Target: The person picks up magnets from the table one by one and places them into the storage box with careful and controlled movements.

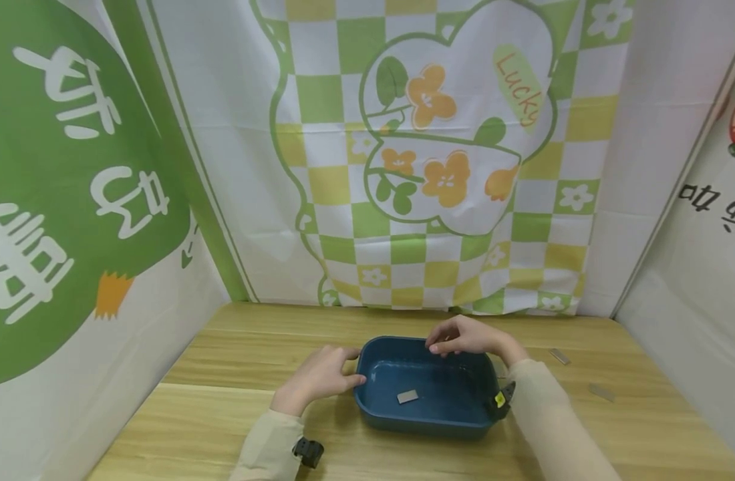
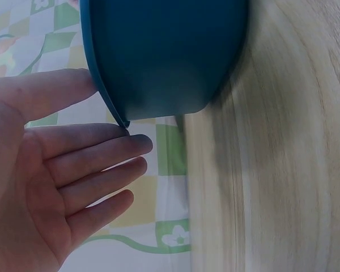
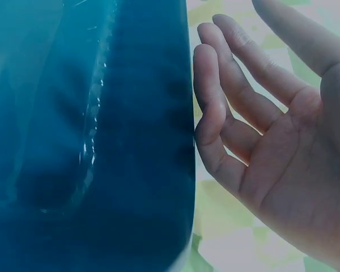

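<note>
A dark blue rectangular basin [image 1: 427, 422] with rounded corners stands on the wooden table. One small grey rectangular piece [image 1: 407, 397] lies flat on its floor. At the basin's left end is my left hand [image 1: 319, 377]; in the left wrist view its thumb and forefinger touch the basin's rim [image 2: 93, 51], the other fingers extended. My right hand [image 1: 466, 335] hovers by the far rim toward the right. Its fingers [image 3: 207, 73] are loosely bent in the right wrist view, with nothing seen between them, close beside the basin wall [image 3: 153, 147].
Two more flat grey pieces, one farther back [image 1: 560, 356] and one nearer [image 1: 602, 392], lie on the table right of the basin. A patterned cloth [image 1: 403, 267] hangs behind the table [image 1: 253, 354], and printed sheets flank both sides.
</note>
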`<state>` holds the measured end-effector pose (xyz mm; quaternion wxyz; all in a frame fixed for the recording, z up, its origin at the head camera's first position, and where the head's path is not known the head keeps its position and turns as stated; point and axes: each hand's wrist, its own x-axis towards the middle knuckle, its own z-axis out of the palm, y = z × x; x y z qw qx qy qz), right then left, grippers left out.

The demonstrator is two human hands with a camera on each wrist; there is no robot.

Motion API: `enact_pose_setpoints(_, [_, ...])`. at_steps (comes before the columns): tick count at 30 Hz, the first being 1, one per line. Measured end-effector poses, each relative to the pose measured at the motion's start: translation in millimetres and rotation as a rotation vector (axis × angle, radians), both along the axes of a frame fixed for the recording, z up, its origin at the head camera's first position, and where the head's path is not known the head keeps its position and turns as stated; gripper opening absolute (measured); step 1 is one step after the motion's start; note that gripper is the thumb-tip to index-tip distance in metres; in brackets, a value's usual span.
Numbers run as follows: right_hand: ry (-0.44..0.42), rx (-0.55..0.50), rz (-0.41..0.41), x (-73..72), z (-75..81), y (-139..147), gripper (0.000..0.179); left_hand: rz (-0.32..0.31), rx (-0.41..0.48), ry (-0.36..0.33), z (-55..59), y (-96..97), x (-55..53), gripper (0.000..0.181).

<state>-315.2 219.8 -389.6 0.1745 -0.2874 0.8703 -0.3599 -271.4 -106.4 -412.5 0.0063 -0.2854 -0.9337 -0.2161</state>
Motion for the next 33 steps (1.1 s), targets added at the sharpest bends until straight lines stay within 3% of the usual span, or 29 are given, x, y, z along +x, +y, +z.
enact_pose_setpoints(10, [0.039,0.005,-0.029,5.1,5.0,14.9,0.032,-0.012,0.009,-0.001,0.7,-0.5,0.4,0.052])
enact_pose_setpoints(33, [0.083,-0.036,-0.061,12.7,-1.4,56.2,0.032,-0.008,0.020,-0.011,0.0,-2.1,-0.4,0.053])
